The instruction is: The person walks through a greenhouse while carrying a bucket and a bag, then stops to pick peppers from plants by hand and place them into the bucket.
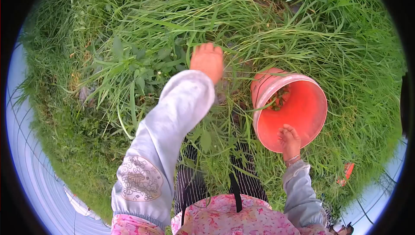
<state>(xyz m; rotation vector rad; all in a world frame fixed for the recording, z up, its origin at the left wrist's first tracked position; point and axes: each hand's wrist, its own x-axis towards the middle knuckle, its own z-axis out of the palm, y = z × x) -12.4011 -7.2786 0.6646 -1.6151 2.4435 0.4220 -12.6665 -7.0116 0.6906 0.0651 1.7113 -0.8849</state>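
My left hand (208,63) reaches forward into the tall green grass (173,23), back of the hand up. Its fingers point away from me and look apart, slightly blurred, with blades around their tips; nothing shows in them. At the mouth of a red-orange bucket (304,105), my right hand (289,142) is near the lower rim with its fingers curled in. Whatever they may hold is hidden. The bucket is tilted, its opening toward me. Small greenish-brown pieces (280,98) lie deep inside it; their kind is too small to tell.
Broad-leaved plants (142,62) grow among the grass left of my left hand. A small orange-red object (346,173) lies in the grass at lower right. My striped trouser legs (248,165) are below, with grass between them. Pale sheeting (30,148) curves along the left edge.
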